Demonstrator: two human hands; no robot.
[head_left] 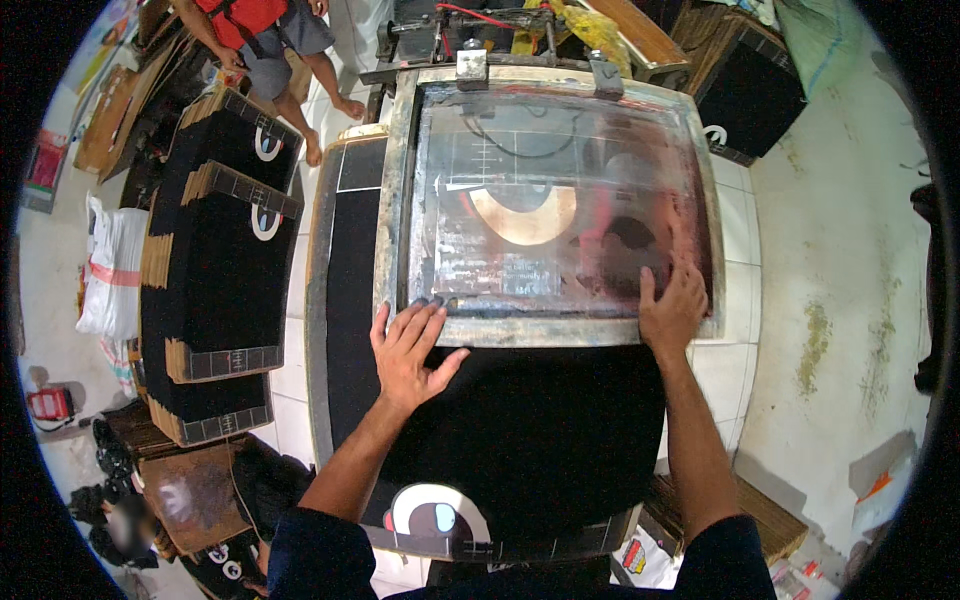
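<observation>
A screen-printing frame (550, 330) with a wooden border lies over a large black sheet (530, 420), whose near edge carries a printed white ring with grey and blue. The mesh (520, 275) is smeared dark and reddish, and a pale curved shape shows in it. My left hand (412, 350) rests on the frame's near left corner, fingers spread and thumb apart. At the near right corner lies my right hand (675, 305), its fingers stretched over the border onto the mesh. Neither hand shows anything held. Two metal clamps, a left one (472, 70) and a right one (606, 76), sit on the far border.
Stacks of black printed cardboard (220, 250) stand to the left, with another stack (750, 90) at the far right. A person in grey shorts (290, 40) stands far left. White plastic sacks (112, 265) lie beyond the left stacks. A stained white wall (830, 300) borders the right.
</observation>
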